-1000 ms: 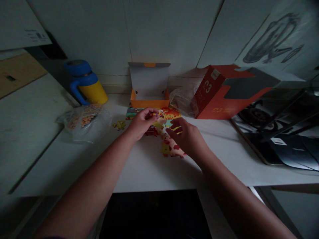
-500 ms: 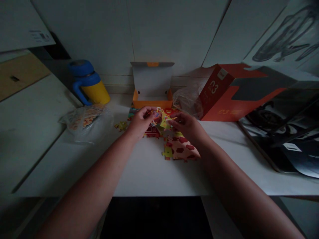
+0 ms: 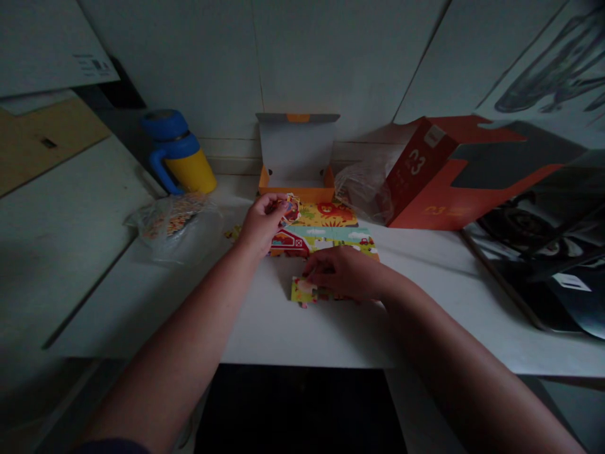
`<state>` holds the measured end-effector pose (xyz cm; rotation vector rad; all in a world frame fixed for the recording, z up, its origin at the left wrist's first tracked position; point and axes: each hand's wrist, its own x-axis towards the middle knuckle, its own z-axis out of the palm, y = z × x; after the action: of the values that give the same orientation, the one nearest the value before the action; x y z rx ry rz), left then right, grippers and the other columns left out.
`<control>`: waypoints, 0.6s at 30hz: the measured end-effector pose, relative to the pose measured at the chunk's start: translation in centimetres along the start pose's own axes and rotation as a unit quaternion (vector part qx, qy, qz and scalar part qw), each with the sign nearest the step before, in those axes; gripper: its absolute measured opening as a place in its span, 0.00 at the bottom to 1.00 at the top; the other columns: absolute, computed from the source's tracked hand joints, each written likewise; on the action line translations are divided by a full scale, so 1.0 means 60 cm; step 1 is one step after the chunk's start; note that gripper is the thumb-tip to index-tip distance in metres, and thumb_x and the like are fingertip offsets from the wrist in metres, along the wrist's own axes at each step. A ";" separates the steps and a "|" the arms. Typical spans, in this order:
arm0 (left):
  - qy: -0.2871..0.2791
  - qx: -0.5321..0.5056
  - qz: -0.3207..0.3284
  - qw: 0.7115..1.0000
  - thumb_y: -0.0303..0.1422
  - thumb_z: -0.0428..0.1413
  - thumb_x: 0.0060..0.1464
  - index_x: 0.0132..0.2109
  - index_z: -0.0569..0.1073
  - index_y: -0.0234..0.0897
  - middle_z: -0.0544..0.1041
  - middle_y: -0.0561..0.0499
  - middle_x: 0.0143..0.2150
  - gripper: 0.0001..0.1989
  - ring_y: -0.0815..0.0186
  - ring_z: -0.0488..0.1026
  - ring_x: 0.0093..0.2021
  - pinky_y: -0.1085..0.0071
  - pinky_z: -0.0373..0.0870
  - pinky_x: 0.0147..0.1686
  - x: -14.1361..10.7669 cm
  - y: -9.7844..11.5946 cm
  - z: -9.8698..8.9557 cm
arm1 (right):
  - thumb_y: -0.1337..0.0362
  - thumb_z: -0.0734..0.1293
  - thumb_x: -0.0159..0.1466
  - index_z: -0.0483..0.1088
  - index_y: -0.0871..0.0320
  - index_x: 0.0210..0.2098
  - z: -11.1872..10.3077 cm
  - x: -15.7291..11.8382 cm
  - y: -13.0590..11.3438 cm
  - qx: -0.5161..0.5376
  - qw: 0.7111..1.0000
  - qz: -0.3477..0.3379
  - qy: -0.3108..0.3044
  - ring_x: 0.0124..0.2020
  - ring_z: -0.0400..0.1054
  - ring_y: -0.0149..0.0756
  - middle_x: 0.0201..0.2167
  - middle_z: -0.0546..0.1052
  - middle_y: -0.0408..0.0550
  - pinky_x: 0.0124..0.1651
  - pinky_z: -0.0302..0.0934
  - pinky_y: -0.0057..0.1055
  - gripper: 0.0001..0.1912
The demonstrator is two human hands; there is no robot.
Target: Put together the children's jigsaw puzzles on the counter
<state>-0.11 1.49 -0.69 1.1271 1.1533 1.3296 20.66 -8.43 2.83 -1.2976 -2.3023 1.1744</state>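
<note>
My left hand [image 3: 265, 224] is closed around a few jigsaw puzzle pieces [image 3: 292, 210] with red and blue print, held above the puzzle's left side. My right hand [image 3: 343, 271] reaches low over the front of the puzzle, thumb and fingers pinched at a yellow-green puzzle piece [image 3: 302, 290]. That piece lies by the left end of the front part, most of which my hand hides. Behind my hands, joined jigsaw puzzle sections [image 3: 331, 216] show a lion, a red barn and a strip of sky. Whether the pinched piece is locked in, I cannot tell.
An open orange box [image 3: 297, 189] stands behind the puzzle. Left are a bag of pieces [image 3: 174, 227] and a blue-yellow mug [image 3: 186, 161]. At right are a crumpled clear bag [image 3: 362, 189], a red carton [image 3: 454, 183] and a black appliance [image 3: 534, 252].
My right hand has come down toward the front edge, from above the puzzle's middle to the yellow-green piece. My left hand still holds its pieces. The view has shifted slightly.
</note>
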 end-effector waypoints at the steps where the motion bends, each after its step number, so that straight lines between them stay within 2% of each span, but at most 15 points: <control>1: -0.001 0.001 -0.002 1.000 0.40 0.66 0.56 0.47 0.77 0.43 0.79 0.49 0.46 0.13 0.67 0.77 0.38 0.76 0.67 0.27 0.000 0.000 0.000 | 0.63 0.71 0.66 0.81 0.52 0.43 0.002 0.000 -0.004 -0.005 1.000 -0.002 -0.008 0.27 0.73 0.32 0.31 0.84 0.40 0.30 0.59 0.27 0.08; 3: -0.003 0.001 -0.003 1.000 0.39 0.66 0.56 0.46 0.77 0.43 0.79 0.49 0.46 0.12 0.66 0.77 0.38 0.76 0.67 0.27 -0.001 0.000 0.001 | 0.63 0.71 0.66 0.81 0.52 0.42 0.003 0.000 -0.008 -0.028 1.000 -0.001 -0.001 0.27 0.72 0.32 0.30 0.83 0.40 0.30 0.58 0.27 0.07; 5: -0.003 -0.001 -0.002 1.000 0.39 0.66 0.57 0.46 0.77 0.43 0.79 0.49 0.46 0.12 0.66 0.78 0.38 0.76 0.67 0.27 -0.001 0.001 0.001 | 0.62 0.71 0.66 0.81 0.53 0.40 0.000 0.000 -0.009 -0.061 0.997 0.006 0.035 0.27 0.72 0.32 0.30 0.83 0.41 0.31 0.58 0.28 0.05; 9: -0.005 -0.004 -0.007 1.000 0.39 0.66 0.57 0.46 0.76 0.43 0.80 0.49 0.47 0.11 0.65 0.79 0.39 0.76 0.67 0.27 -0.002 0.005 0.002 | 0.59 0.74 0.65 0.80 0.53 0.41 -0.006 -0.006 -0.008 -0.128 0.987 -0.010 0.100 0.33 0.74 0.35 0.37 0.83 0.46 0.35 0.61 0.30 0.07; 14: -0.001 -0.025 -0.014 1.000 0.35 0.66 0.57 0.45 0.77 0.42 0.80 0.49 0.45 0.09 0.66 0.79 0.38 0.76 0.68 0.27 -0.001 0.004 0.003 | 0.55 0.82 0.57 0.75 0.54 0.42 0.010 -0.022 -0.020 -0.190 0.976 -0.103 0.041 0.46 0.74 0.45 0.46 0.80 0.51 0.48 0.66 0.37 0.20; 18: 0.000 -0.031 -0.019 0.999 0.34 0.65 0.58 0.46 0.77 0.42 0.80 0.49 0.45 0.09 0.64 0.79 0.39 0.74 0.71 0.29 -0.001 0.003 0.004 | 0.55 0.79 0.61 0.73 0.54 0.42 0.027 -0.026 -0.029 -0.226 0.969 -0.101 0.013 0.45 0.74 0.46 0.45 0.79 0.52 0.48 0.67 0.39 0.17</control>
<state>0.12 1.45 -0.49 1.0557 1.1213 1.3276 19.60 -11.03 3.35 -1.1563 -2.7062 0.5827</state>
